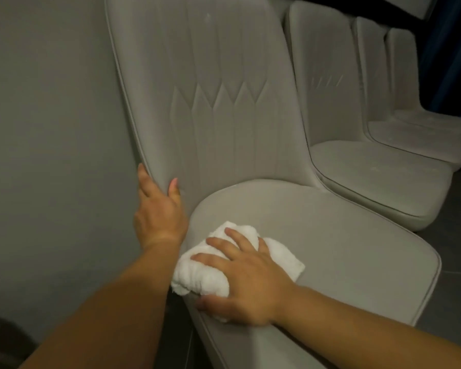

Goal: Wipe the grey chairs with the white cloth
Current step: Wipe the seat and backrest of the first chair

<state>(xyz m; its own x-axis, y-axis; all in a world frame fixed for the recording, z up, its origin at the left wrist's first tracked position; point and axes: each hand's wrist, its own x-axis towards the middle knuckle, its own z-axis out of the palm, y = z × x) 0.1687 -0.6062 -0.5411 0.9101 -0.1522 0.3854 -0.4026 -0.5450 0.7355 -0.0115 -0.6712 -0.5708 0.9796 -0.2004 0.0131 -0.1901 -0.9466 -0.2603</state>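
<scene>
Cloth (197,272): white, bunched, sitting on the near-left part of the seat cushion (317,235) of the nearest grey chair (210,102), close to the cushion's left edge. Right hand (245,283) lies on top, fingers spread and pressing down, thumb tucked round the near side of the wad, so it's holding it more than just resting. Left hand (157,209) grips the left piped edge of the chair back, thumb on the front face, fingers wrapped behind (fingertips out of sight). Risks, my read: cloth is wadded rather than flat, so contact patch is small and a stroke could leave unwiped strips; a loose corner sticks out to the right and could fold under or drag. It's also near the cushion's rounded left rim, so a push leftward could roll it off into the gap between seat and shell, right by the left wrist. Room: wall (51,129) sits tight on the left, no sweep there. Open cushion runs right and forward to the piped front edge, plenty of travel that way. Chair back rises just behind. Next chair (370,182) stands just beside on the right, more behind it, all apparently not yet reached. Floor (458,222) tiles show beyond the front rim.
</scene>
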